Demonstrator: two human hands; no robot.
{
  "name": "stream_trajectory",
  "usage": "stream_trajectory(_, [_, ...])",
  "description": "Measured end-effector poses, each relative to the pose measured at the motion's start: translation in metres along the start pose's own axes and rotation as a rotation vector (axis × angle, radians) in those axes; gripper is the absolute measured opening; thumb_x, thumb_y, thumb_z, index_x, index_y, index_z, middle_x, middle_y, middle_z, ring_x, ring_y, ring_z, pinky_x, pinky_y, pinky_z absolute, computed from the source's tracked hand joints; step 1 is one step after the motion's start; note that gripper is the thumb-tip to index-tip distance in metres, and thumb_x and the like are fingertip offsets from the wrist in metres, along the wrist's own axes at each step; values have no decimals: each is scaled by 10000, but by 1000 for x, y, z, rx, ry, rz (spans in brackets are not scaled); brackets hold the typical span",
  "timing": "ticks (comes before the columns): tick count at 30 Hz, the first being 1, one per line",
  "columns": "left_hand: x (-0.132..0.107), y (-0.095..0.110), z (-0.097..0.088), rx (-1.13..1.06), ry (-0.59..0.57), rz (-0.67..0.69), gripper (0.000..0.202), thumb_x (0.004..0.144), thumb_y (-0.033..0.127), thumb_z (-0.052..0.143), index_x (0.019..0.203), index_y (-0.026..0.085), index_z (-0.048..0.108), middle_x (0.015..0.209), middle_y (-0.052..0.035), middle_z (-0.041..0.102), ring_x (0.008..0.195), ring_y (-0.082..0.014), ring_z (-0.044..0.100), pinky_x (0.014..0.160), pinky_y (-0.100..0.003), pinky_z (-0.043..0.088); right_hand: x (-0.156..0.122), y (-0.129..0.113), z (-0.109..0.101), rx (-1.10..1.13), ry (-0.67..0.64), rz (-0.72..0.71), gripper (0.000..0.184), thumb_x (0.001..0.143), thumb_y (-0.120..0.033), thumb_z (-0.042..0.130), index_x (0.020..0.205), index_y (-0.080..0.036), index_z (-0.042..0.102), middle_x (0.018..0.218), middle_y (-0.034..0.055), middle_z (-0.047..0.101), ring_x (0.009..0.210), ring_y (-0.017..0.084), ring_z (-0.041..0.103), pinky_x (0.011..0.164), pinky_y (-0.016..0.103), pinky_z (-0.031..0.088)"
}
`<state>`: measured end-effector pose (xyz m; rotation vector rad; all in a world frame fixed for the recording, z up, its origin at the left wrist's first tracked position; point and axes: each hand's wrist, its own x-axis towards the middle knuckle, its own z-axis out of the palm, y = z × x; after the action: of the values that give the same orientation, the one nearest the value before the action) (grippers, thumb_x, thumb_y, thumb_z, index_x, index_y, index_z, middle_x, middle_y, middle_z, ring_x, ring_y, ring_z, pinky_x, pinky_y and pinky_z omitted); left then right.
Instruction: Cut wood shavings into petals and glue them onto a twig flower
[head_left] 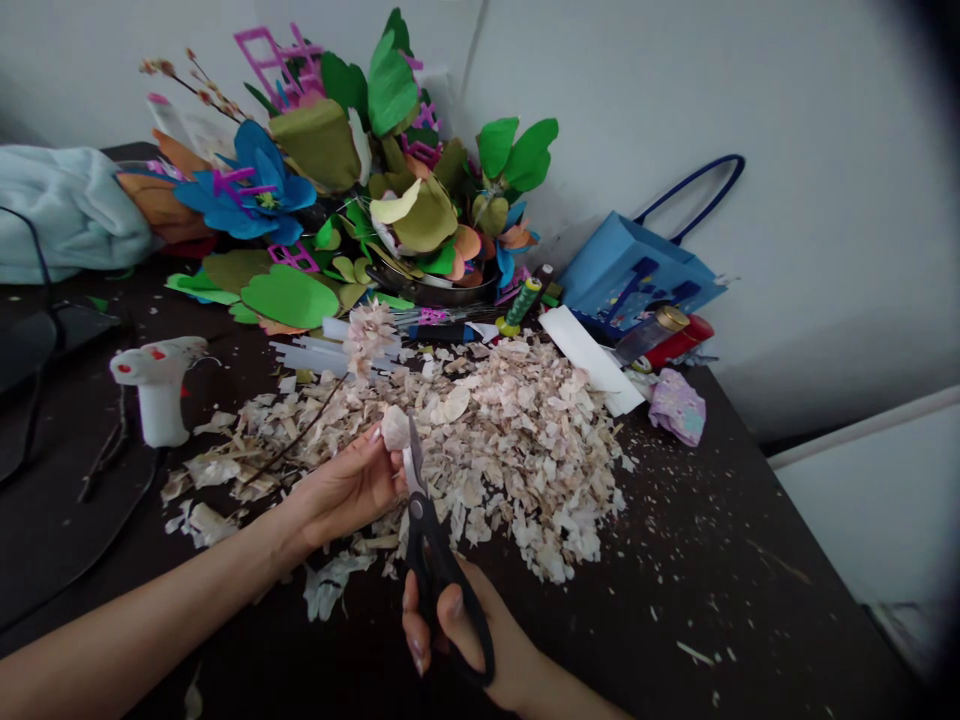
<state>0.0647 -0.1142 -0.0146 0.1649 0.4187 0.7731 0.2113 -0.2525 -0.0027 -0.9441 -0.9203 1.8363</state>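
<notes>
My left hand [341, 490] pinches a small pale pink paper petal [395, 428] between thumb and fingertips. My right hand [469, 630] grips black-handled scissors [433, 565], whose steel blades [413, 465] reach up against that petal. Below both hands spreads a large heap of pale paper petal scraps [510, 460] on the dark table [720, 560]. A pale flower head [369, 335] on a thin brown stem [300, 430] rests at the heap's far side, apart from my hands.
A white glue gun [157, 385] and glue sticks [315, 350] lie left of the heap. Behind stands a bowl of colourful paper flowers and leaves [352, 180]. A blue bag [637, 265], green thread spool [523, 305] and teal cloth [67, 215] are nearby; a black cable [37, 340] runs left.
</notes>
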Motion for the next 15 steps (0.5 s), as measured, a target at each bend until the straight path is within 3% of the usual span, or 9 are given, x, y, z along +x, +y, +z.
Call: stream_trajectory(15, [1,0,0,13,-58,18,298,647,116,862,835,160,635,705,31,668,613,-103,646,655,-221,568,0,5,-1,10,19,16,629,760,-775,545,889,-161,508,630,-25,483,526,86,448,547,236,374])
